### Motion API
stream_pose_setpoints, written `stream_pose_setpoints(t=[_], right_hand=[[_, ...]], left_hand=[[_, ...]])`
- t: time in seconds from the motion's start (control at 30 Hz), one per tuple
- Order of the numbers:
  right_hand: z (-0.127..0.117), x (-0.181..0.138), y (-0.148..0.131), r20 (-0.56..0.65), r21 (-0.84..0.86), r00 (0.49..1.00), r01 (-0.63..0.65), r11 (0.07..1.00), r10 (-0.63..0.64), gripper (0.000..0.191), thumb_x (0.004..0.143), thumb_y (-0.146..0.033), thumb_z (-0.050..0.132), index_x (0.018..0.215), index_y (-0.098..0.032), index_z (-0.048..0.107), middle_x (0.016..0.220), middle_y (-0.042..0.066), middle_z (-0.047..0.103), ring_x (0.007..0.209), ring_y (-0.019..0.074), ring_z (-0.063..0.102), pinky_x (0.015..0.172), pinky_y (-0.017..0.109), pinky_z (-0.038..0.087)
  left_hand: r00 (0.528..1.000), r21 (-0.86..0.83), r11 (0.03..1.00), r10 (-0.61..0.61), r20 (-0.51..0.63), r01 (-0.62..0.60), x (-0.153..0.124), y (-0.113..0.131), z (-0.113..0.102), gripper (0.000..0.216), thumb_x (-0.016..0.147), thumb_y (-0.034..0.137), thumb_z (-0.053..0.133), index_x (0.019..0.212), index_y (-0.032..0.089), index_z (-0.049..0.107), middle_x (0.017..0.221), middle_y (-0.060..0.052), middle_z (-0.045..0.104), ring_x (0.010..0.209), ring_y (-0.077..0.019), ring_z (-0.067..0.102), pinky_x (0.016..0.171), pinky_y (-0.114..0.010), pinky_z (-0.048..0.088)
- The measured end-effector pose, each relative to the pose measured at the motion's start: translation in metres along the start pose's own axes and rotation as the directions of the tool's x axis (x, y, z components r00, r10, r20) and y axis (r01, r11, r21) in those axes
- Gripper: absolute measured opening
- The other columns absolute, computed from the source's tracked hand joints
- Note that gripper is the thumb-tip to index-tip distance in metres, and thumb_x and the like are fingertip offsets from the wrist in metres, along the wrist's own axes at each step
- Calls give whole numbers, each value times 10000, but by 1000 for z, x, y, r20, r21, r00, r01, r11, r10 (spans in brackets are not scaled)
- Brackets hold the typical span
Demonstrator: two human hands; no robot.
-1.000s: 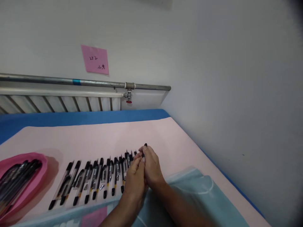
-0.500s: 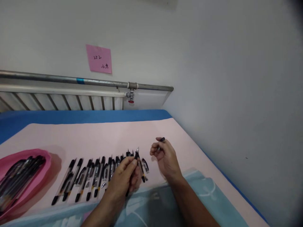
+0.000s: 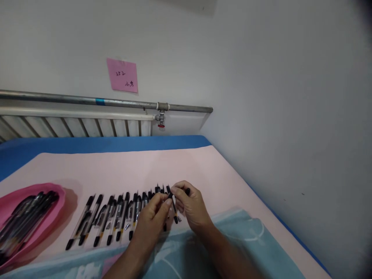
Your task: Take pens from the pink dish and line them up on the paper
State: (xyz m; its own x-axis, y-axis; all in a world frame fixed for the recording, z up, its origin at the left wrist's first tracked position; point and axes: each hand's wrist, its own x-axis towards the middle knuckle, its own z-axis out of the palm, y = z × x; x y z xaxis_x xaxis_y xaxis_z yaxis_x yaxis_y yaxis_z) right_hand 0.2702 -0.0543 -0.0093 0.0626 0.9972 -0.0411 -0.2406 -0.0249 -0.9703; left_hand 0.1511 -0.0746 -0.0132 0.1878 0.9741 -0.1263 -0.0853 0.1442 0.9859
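Observation:
My left hand (image 3: 155, 213) is closed around a black pen (image 3: 170, 196), thumb and forefinger pinching it near its upper end. The fingertips of my right hand (image 3: 190, 205) meet that end and hide the pen's tip. Tucked in my right hand is a black pen cap (image 3: 187, 191), of which only the dark end shows. Just beyond and left of my hands lies a row of disassembled pens (image 3: 125, 201) with clear barrels, dark caps and small silver tips (image 3: 127, 226) among them. My left hand covers part of this row.
A pink basin (image 3: 59, 217) full of black pens (image 3: 31, 217) stands at the left. Light blue cloth (image 3: 244, 226) lies along the near edge of the pink tabletop (image 3: 116, 166). Behind are a radiator (image 3: 78, 128) and pipe (image 3: 130, 104); a wall (image 3: 290, 135) borders the right.
My right hand has moved left and slightly down to meet the pen's upper end, its fingers now closed on it. The pen's silver tip, visible before, is hidden.

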Motion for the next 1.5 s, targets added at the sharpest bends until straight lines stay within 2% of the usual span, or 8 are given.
stream_pose_setpoints(t=[0.13, 0.3, 0.43, 0.53, 0.67, 1.13, 1.33, 1.5], right_hand=[[1, -1, -2, 21, 48, 999, -26, 999, 25, 159, 686, -280, 648, 658, -173, 535, 396, -103, 351, 339, 37, 292, 346, 175, 241], [0, -2, -7, 94, 160, 993, -85, 983, 70, 140, 681, -260, 656, 674, -164, 554, 408, -97, 367, 346, 21, 273, 350, 159, 213], [1, -4, -11, 165, 179, 983, -112, 978, 82, 149, 712, -292, 627, 758, -151, 603, 455, -71, 434, 355, 24, 300, 347, 164, 220], [3, -5, -9, 87, 156, 994, -73, 985, 60, 196, 693, -306, 657, 816, -174, 580, 482, -85, 442, 340, 19, 280, 338, 165, 215], [4, -4, -6, -7, 119, 999, -42, 992, 44, 217, 663, -314, 687, 678, -178, 519, 401, -115, 333, 324, 23, 251, 330, 166, 205], [5, -4, -4, 21, 110, 995, -95, 989, 94, 206, 656, -300, 688, 713, -180, 531, 429, -107, 345, 339, 22, 259, 338, 168, 185], [6, -5, -5, 105, 166, 986, -143, 976, 127, 187, 682, -311, 652, 786, -165, 600, 422, -101, 330, 354, 26, 236, 348, 170, 190], [8, -4, -3, 28, 169, 991, -137, 976, 134, 205, 647, -307, 692, 707, -183, 539, 407, -111, 326, 335, 24, 237, 337, 165, 184]], left_hand=[[999, -32, 998, -46, 26, 47, -2, 2, 1, 265, 766, 444, 528, 737, 182, 538, 464, 82, 389, 400, -42, 325, 379, -147, 217], [966, -218, 943, -233, 115, 253, -4, 6, 3, 294, 752, 492, 532, 722, 207, 463, 456, 108, 335, 328, -17, 206, 323, -135, 124], [940, -312, 890, -285, 187, 332, -5, 9, 1, 307, 727, 497, 567, 741, 214, 451, 482, 110, 353, 315, -3, 172, 311, -133, 88], [952, -285, 910, -274, 133, 301, -5, 11, 1, 317, 727, 512, 558, 755, 209, 466, 473, 111, 350, 311, -2, 184, 312, -128, 94], [973, -199, 955, -203, 110, 222, -4, 12, 1, 331, 726, 514, 551, 719, 193, 471, 450, 107, 354, 318, -6, 227, 320, -125, 135], [993, -135, 984, -115, 42, 119, -1, 7, 2, 292, 746, 468, 541, 709, 182, 500, 428, 99, 376, 334, -18, 282, 342, -136, 164], [990, -123, 983, -130, 57, 136, 0, 7, 1, 286, 760, 468, 522, 716, 187, 493, 442, 102, 366, 344, -24, 272, 346, -144, 178], [994, -124, 987, -95, 48, 100, -1, 7, 1, 284, 761, 447, 534, 680, 180, 482, 441, 95, 375, 360, -27, 301, 370, -144, 216]])
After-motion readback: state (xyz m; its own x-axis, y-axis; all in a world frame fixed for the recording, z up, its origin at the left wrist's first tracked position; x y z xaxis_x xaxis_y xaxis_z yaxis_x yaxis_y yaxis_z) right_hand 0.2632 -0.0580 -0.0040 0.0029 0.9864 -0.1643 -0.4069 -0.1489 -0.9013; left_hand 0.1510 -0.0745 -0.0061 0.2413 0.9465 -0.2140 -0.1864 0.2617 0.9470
